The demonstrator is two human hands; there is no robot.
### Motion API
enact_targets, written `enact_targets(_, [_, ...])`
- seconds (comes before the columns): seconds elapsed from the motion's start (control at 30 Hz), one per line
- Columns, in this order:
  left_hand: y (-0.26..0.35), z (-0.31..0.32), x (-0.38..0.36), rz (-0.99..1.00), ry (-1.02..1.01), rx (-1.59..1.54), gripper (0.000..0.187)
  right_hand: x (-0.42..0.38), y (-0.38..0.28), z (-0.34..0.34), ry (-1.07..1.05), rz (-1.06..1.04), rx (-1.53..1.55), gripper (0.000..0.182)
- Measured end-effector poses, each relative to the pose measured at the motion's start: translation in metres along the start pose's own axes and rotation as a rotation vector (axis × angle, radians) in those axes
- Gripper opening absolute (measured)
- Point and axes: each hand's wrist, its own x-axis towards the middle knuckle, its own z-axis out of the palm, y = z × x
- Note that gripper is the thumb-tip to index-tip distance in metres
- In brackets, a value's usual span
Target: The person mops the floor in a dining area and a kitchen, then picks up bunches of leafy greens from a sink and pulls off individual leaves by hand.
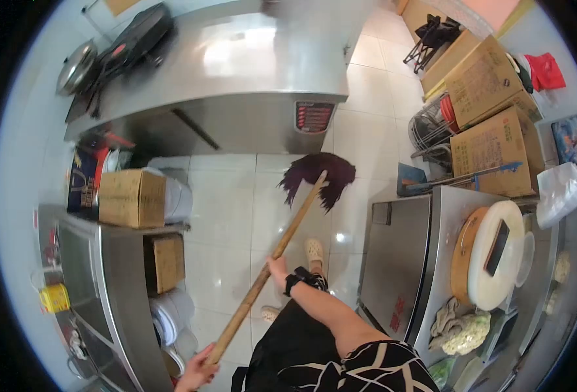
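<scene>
A mop (262, 277) with a long wooden handle slants across the middle of the view. Its dark purple head (318, 171) rests on the tiled floor close to the steel counter. My right hand (277, 271), with a black watch on the wrist, is wrapped round the middle of the handle. Lower down, my left hand (199, 371) grips the handle near its top end. Parts of the left hand's fingers are hidden behind the pole.
A steel counter (269, 72) stands ahead. On the left are a steel cabinet (118, 281) and a cardboard box (131, 198). A steel unit (396, 255) on the right carries a round chopping board (481, 261) and cauliflower (468, 333). Stacked cartons (491, 150) stand beyond it.
</scene>
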Motion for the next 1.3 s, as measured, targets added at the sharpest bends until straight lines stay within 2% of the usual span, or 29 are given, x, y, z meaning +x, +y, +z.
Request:
enact_targets(0.03, [0.021,0.024,0.025,-0.002,-0.036,-0.082,0.059,0.026,-0.030,-0.024,0.006,-0.059,0.030,0.015])
enact_targets(0.1, [0.078,0.084,0.068,0.036,-0.120,-0.032,0.065,0.074,-0.090,-0.070,0.030,-0.139,0.216,0.011])
enact_targets(0.17, [0.145,0.142,0.108,0.101,-0.203,-0.023,0.067,0.086,-0.170,-0.114,0.110,-0.187,0.386,0.013])
enact_targets(0.23, [0.197,0.186,0.163,0.222,-0.193,0.142,0.068,0.137,-0.202,-0.157,-0.020,-0.214,0.331,0.019])
enact_targets(0.33, [0.252,0.259,0.230,0.291,-0.254,0.158,0.070,0.192,-0.268,-0.222,0.093,-0.281,0.353,0.023])
enact_targets(0.4, [0.272,0.278,0.253,0.293,-0.273,0.181,0.070,0.216,-0.284,-0.252,0.108,-0.270,0.391,0.022])
enact_targets(0.47, [0.277,0.281,0.255,0.260,-0.277,0.244,0.071,0.214,-0.283,-0.261,0.125,-0.226,0.396,0.024])
enact_targets(0.53, [0.266,0.261,0.241,0.274,-0.292,0.298,0.072,0.207,-0.247,-0.249,0.143,-0.232,0.397,0.025])
enact_targets(0.57, [0.256,0.246,0.231,0.305,-0.303,0.336,0.072,0.196,-0.230,-0.237,0.151,-0.251,0.383,0.026])
enact_targets(0.63, [0.231,0.212,0.198,0.200,-0.246,0.402,0.073,0.143,-0.207,-0.205,0.161,-0.194,0.412,0.026])
enact_targets(0.67, [0.199,0.188,0.189,0.418,-0.185,0.499,0.071,0.123,-0.185,-0.189,0.111,-0.134,0.357,0.024])
enact_targets(0.7, [0.166,0.163,0.179,0.639,-0.120,0.594,0.069,0.112,-0.145,-0.168,0.091,-0.166,0.354,0.024])
enact_targets(0.77, [0.137,0.111,0.123,0.489,-0.099,0.622,0.068,0.042,-0.117,-0.120,0.032,-0.061,0.456,0.024])
enact_targets(0.8, [0.133,0.095,0.092,0.364,-0.069,0.585,0.066,0.019,-0.087,-0.096,-0.062,-0.010,0.550,0.021])
enact_targets(0.83, [0.130,0.080,0.060,0.254,-0.026,0.542,0.063,0.006,-0.044,-0.074,-0.156,0.076,0.324,0.015])
enact_targets(0.9, [0.133,0.064,0.007,0.136,0.054,0.508,0.059,-0.067,-0.096,-0.071,-0.368,0.436,0.552,0.014])
enact_targets(0.93, [0.137,0.059,-0.016,0.106,0.091,0.509,0.057,-0.072,-0.093,-0.064,-0.368,0.438,0.558,0.014])
enact_targets(1.0, [0.149,0.060,-0.042,0.087,0.145,0.517,0.053,-0.083,-0.079,-0.047,-0.259,0.787,0.902,0.015])
enact_targets(1.03, [0.156,0.061,-0.045,0.097,0.156,0.524,0.051,-0.078,-0.074,-0.047,-0.261,0.794,0.904,0.015])
enact_targets(1.1, [0.163,0.060,-0.040,0.123,0.151,0.576,0.048,-0.064,-0.075,-0.053,-0.315,0.570,0.998,0.018])
enact_targets(1.13, [0.161,0.047,-0.028,0.017,0.102,0.795,0.049,-0.048,-0.078,-0.060,-0.257,0.540,0.991,0.016])
enact_targets(1.17, [0.166,0.051,-0.016,0.015,0.102,0.797,0.049,-0.034,-0.089,-0.072,-0.248,0.443,0.979,0.014])
enact_targets(1.23, [0.199,0.071,0.015,0.046,0.056,1.108,0.051,0.001,-0.105,-0.096,-0.100,0.355,0.981,0.014])
enact_targets(1.3, [0.231,0.114,0.048,-0.053,0.074,0.778,0.055,0.042,-0.123,-0.140,0.006,0.264,0.903,0.016])
